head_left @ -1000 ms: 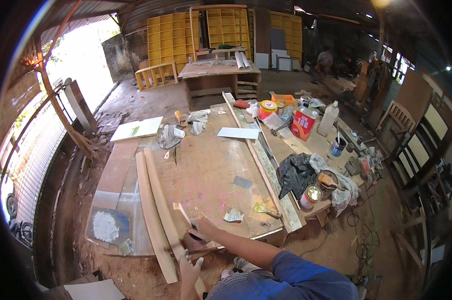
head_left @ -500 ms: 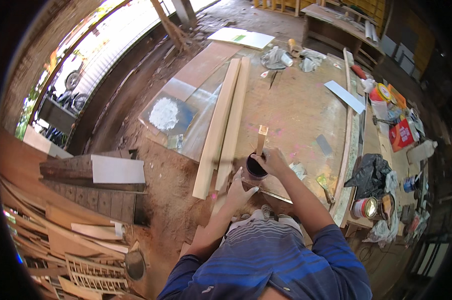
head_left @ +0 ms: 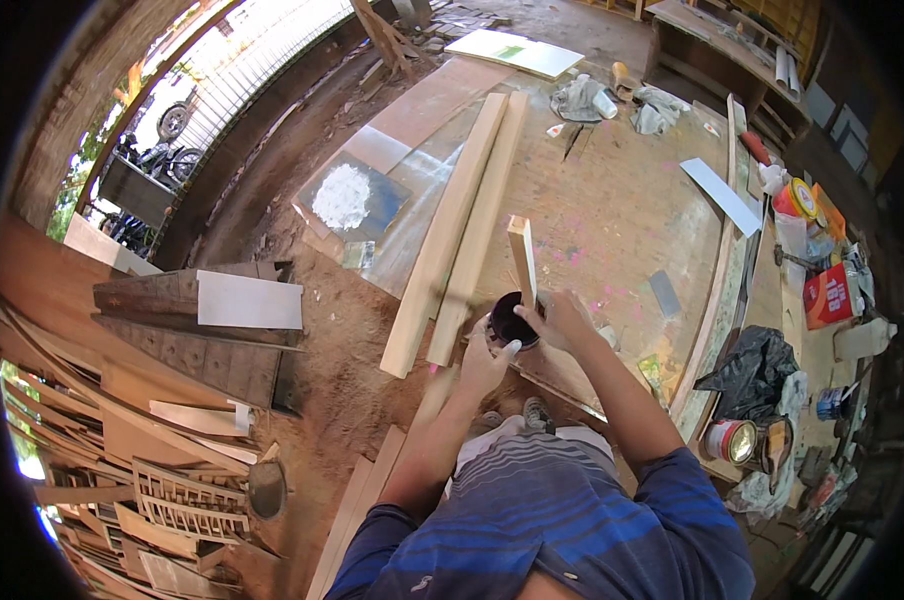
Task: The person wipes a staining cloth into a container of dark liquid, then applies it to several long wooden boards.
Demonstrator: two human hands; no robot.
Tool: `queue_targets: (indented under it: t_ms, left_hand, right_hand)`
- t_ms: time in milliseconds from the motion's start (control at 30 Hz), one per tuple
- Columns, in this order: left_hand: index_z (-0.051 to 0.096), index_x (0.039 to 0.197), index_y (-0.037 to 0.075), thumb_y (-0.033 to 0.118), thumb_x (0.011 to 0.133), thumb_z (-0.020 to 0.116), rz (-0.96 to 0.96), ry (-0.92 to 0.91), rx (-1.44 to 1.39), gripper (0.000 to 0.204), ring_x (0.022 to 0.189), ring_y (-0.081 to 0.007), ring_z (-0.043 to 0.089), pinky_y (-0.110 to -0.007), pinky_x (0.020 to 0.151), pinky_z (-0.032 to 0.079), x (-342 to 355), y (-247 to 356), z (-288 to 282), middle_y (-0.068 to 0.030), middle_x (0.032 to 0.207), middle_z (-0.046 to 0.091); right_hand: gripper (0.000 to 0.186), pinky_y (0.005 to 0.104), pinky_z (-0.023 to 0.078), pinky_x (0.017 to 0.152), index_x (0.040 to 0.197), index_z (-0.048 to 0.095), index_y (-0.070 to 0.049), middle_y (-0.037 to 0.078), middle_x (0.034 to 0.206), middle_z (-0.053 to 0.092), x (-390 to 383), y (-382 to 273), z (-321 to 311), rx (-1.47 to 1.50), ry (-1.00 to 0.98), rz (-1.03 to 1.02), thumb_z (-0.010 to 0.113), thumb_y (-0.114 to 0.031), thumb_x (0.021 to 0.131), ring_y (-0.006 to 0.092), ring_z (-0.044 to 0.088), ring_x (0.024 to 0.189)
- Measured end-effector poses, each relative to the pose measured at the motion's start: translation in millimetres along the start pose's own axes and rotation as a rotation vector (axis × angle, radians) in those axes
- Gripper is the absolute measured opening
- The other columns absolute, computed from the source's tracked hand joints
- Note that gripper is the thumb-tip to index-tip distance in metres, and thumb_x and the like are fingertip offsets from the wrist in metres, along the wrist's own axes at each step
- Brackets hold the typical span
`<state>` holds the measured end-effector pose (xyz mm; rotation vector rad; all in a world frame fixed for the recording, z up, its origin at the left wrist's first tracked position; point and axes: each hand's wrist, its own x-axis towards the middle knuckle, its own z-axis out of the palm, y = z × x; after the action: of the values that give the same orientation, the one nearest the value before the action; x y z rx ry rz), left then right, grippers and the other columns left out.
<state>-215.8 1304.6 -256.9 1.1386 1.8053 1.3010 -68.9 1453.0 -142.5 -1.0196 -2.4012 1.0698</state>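
Observation:
A round container (head_left: 513,322) with a dark inside stands near the front edge of the wooden worktable, close to me. My left hand (head_left: 485,360) curls round its left and near side, fingers on the rim. At its right rim my right hand (head_left: 564,322) closes on the lower part of a flat wooden stick (head_left: 522,255), which stands up and tilts slightly. My right fingers hide the stick's lower end, so I cannot tell how far it reaches into the container. Two long pale timber lengths (head_left: 442,240) lie just left of the container.
On the worktable (head_left: 592,210) are a grey rectangular plate (head_left: 664,294), a white strip (head_left: 720,196) and crumpled cloths (head_left: 579,100). A side bench at right carries a black plastic bag (head_left: 757,370), an open paint tin (head_left: 732,441) and bottles. White powder (head_left: 342,197) covers a sheet at left.
My left hand has closed in from beside the container onto its rim. The stick's top has swung up and stands taller, with my right hand lower on it. The whole view has shifted slightly.

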Motion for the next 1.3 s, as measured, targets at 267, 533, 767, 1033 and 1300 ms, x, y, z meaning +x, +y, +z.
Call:
queue_targets:
  t_ms: [267, 533, 767, 1033, 1300]
  left_hand:
    - [0.039, 0.152, -0.004, 0.015, 0.093, 0.082, -0.066, -0.015, -0.101, 0.075, 0.128, -0.0271, 0.065, -0.040, 0.110, 0.052, -0.6, 14.2, -2.7, -0.0219, 0.139, 0.063]
    - [0.039, 0.151, -0.004, 0.013, 0.092, 0.083, -0.125, -0.058, -0.109, 0.076, 0.126, -0.0251, 0.066, -0.038, 0.108, 0.053, 6.5, 19.1, -5.5, -0.0198, 0.136, 0.064]
    - [0.051, 0.150, 0.005, 0.014, 0.091, 0.079, 0.188, -0.123, 0.501, 0.066, 0.124, -0.0356, 0.066, -0.047, 0.105, 0.053, 26.9, 47.5, -53.2, -0.0194, 0.142, 0.061]
    - [0.082, 0.108, 0.017, 0.012, 0.091, 0.069, 0.451, -0.580, 1.091, 0.022, 0.118, -0.0312, 0.062, -0.046, 0.104, 0.052, 87.2, 106.2, -66.8, -0.0099, 0.126, 0.063]
    - [0.081, 0.091, 0.017, 0.015, 0.088, 0.068, 0.602, -0.702, 1.331, 0.014, 0.116, -0.0268, 0.061, -0.042, 0.106, 0.049, 104.4, 110.5, -60.4, -0.0060, 0.111, 0.068]
  right_hand:
    - [0.036, 0.0461, 0.056, 0.075, 0.105, 0.074, -0.003, 0.022, 0.090, 0.073, 18.0, 18.4, 18.5, 0.077, 0.089, -0.043, 0.076, -0.038, 0.096, 0.0386, 0.072, 0.082]
    - [0.035, 0.0476, 0.056, 0.074, 0.103, 0.074, -0.003, 0.022, 0.090, 0.072, 8.1, 24.4, 29.1, 0.197, 0.021, -0.139, 0.075, -0.037, 0.097, 0.0402, 0.072, 0.081]
    - [0.038, 0.0432, 0.053, 0.068, 0.096, 0.073, 0.000, 0.020, 0.078, 0.068, 10.2, 21.8, 5.0, 0.049, 0.139, -0.049, 0.079, -0.037, 0.095, 0.0334, 0.068, 0.070]
    - [0.031, 0.0469, 0.056, 0.078, 0.108, 0.074, -0.003, 0.023, 0.093, 0.073, 18.3, 21.0, 11.5, 0.282, 0.127, -0.044, 0.076, -0.032, 0.096, 0.0423, 0.071, 0.087]
    - [0.031, 0.0494, 0.055, 0.079, 0.107, 0.072, 0.000, 0.024, 0.095, 0.071, 13.6, 15.8, 17.4, 0.324, 0.113, -0.060, 0.074, -0.029, 0.097, 0.0440, 0.070, 0.088]
